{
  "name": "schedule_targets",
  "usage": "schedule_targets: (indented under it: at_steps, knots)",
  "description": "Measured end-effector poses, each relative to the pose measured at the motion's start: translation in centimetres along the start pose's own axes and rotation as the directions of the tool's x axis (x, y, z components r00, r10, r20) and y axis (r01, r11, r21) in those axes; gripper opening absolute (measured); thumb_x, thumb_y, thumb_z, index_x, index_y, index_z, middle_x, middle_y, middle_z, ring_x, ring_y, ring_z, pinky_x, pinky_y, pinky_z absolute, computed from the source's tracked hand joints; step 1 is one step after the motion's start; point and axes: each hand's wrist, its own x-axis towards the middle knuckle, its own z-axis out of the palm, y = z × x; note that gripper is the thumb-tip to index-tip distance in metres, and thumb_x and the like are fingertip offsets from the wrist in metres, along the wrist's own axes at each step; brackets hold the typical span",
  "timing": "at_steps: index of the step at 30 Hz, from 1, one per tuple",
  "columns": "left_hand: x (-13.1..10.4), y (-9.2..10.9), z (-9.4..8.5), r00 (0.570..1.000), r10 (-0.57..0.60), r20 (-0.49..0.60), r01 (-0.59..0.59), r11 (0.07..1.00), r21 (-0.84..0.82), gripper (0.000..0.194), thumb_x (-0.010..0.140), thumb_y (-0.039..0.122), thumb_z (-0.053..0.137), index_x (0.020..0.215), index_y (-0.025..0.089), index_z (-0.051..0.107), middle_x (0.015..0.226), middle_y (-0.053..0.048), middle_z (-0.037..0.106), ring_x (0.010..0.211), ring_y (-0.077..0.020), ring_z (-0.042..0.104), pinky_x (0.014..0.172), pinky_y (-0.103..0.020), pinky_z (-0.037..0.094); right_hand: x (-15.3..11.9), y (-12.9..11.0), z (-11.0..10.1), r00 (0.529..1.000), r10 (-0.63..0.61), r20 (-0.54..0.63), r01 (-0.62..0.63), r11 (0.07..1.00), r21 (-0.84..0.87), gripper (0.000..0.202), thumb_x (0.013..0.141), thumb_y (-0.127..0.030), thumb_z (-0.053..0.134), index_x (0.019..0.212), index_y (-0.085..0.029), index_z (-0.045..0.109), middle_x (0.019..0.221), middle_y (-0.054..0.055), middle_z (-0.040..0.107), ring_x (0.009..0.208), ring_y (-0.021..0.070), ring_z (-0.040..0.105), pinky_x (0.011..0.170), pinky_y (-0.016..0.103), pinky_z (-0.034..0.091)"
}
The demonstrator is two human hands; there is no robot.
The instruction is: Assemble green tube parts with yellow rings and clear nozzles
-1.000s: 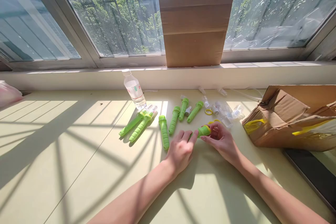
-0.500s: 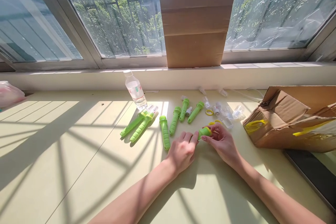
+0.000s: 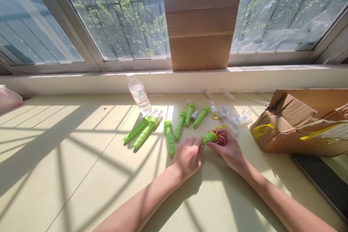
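My left hand (image 3: 187, 155) is closed around a green plastic tube (image 3: 207, 139), shaped like a torch body with a wider threaded end. A yellow ring (image 3: 214, 135) sits at that threaded end, where the fingertips of my right hand (image 3: 228, 148) pinch. Those fingers partly cover the ring, so how far down it sits is hidden. Beside my left hand lies another green tube (image 3: 169, 137). Just beyond my hands are more green tubes (image 3: 179, 126), loose yellow rings (image 3: 215, 116) and several clear plastic caps (image 3: 233, 120).
A water bottle (image 3: 139, 94) stands at the back, near two green tubes (image 3: 146, 132) with clear pieces at their ends. To the right is an open cardboard box (image 3: 288, 141), with a dark flat object (image 3: 318, 177) in front. Windows and a cardboard sheet (image 3: 201, 21) rise behind the table.
The threaded end of the held tube has shifted slightly left and shows more between my hands. Both hands keep their grip. The whole view has moved a little.
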Motion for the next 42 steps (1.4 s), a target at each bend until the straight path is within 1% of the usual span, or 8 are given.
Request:
schedule_targets:
  at_steps: [6, 10, 14, 19, 24, 31, 39, 42]
  knots:
    - [0.3, -0.1, -0.8, 0.997, -0.061, 0.051, 0.07, 0.975, -0.211, 0.033, 0.097, 0.026, 0.044, 0.119, 0.017, 0.068, 0.099, -0.01, 0.074, 0.088, -0.0251, 0.069, 0.076, -0.035, 0.054, 0.1, 0.2, 0.0, 1.0, 0.007, -0.02, -0.007, 1.0, -0.011, 0.047, 0.069, -0.047, 0.087, 0.083, -0.025, 0.049, 0.101, 0.003, 0.068, 0.074, 0.0166, 0.066, 0.059, 0.028, 0.055]
    - [0.6, -0.3, -0.9, 0.991, -0.115, 0.066, 0.132, 0.891, -0.434, 0.033, 0.096, 0.029, 0.05, 0.119, 0.018, 0.071, 0.114, -0.01, 0.075, 0.102, -0.0272, 0.07, 0.09, -0.038, 0.054, 0.2, 0.1, 0.1, 1.0, -0.002, -0.026, 0.001, 1.0, -0.01, 0.047, 0.068, -0.049, 0.087, 0.081, -0.024, 0.049, 0.098, 0.002, 0.068, 0.071, 0.0158, 0.065, 0.057, 0.027, 0.053]
    - [0.9, -0.5, -1.0, 0.977, -0.189, 0.1, 0.211, 0.794, -0.57, 0.031, 0.092, 0.031, 0.055, 0.112, 0.018, 0.075, 0.11, -0.01, 0.077, 0.1, -0.0279, 0.071, 0.09, -0.039, 0.054, 0.1, 0.0, 0.2, 0.999, -0.004, -0.041, 0.003, 1.0, -0.03, 0.047, 0.069, -0.049, 0.087, 0.081, -0.025, 0.049, 0.098, 0.002, 0.068, 0.066, 0.0143, 0.062, 0.054, 0.027, 0.051]
    - [1.0, -0.5, -1.3, 0.939, -0.289, 0.185, 0.336, 0.665, -0.668, 0.032, 0.089, 0.033, 0.057, 0.108, 0.015, 0.076, 0.096, -0.01, 0.078, 0.082, -0.0242, 0.07, 0.071, -0.035, 0.056, 0.0, 0.0, 0.2, 1.0, 0.005, -0.021, -0.005, 1.0, -0.008, 0.042, 0.071, -0.043, 0.087, 0.085, -0.026, 0.051, 0.104, 0.001, 0.067, 0.066, 0.0128, 0.062, 0.055, 0.026, 0.051]
    - [1.2, -0.4, -1.7, 0.877, -0.312, 0.366, 0.476, 0.46, -0.749, 0.036, 0.089, 0.042, 0.061, 0.105, 0.014, 0.075, 0.082, -0.007, 0.072, 0.048, -0.0111, 0.054, 0.042, -0.024, 0.043, -0.1, -0.1, 0.4, 1.0, 0.004, -0.024, -0.004, 1.0, 0.012, 0.042, 0.072, -0.041, 0.087, 0.084, -0.025, 0.05, 0.106, 0.002, 0.067, 0.07, 0.0142, 0.066, 0.057, 0.026, 0.052]
    - [1.3, -0.9, -1.6, 0.866, -0.229, 0.445, 0.49, 0.213, -0.845, 0.041, 0.084, 0.048, 0.067, 0.101, 0.01, 0.072, 0.083, -0.007, 0.068, 0.045, -0.0086, 0.054, 0.035, -0.019, 0.038, -0.2, -0.2, 0.4, 1.0, 0.0, -0.021, 0.0, 1.0, 0.026, 0.04, 0.073, -0.039, 0.087, 0.085, -0.025, 0.052, 0.112, 0.003, 0.067, 0.069, 0.0142, 0.067, 0.061, 0.029, 0.056]
    - [1.3, -0.5, -2.1, 0.86, -0.269, 0.434, 0.493, 0.217, -0.843, 0.042, 0.083, 0.05, 0.071, 0.098, 0.011, 0.074, 0.083, -0.008, 0.068, 0.045, -0.0089, 0.055, 0.035, -0.02, 0.037, -0.3, 0.0, 0.6, 0.997, -0.013, -0.072, 0.016, 0.999, 0.044, 0.037, 0.068, -0.033, 0.09, 0.085, -0.025, 0.058, 0.112, 0.003, 0.068, 0.068, 0.0133, 0.066, 0.056, 0.027, 0.051]
    - [1.2, -0.3, -2.1, 0.858, -0.302, 0.416, 0.491, 0.243, -0.837, 0.044, 0.076, 0.05, 0.078, 0.098, 0.012, 0.073, 0.083, -0.006, 0.069, 0.044, -0.008, 0.054, 0.035, -0.02, 0.037, -0.4, -0.4, 0.5, 0.997, -0.013, -0.076, 0.019, 0.998, 0.068, 0.035, 0.068, -0.033, 0.091, 0.085, -0.025, 0.061, 0.111, 0.001, 0.068, 0.067, 0.0127, 0.066, 0.057, 0.027, 0.05]
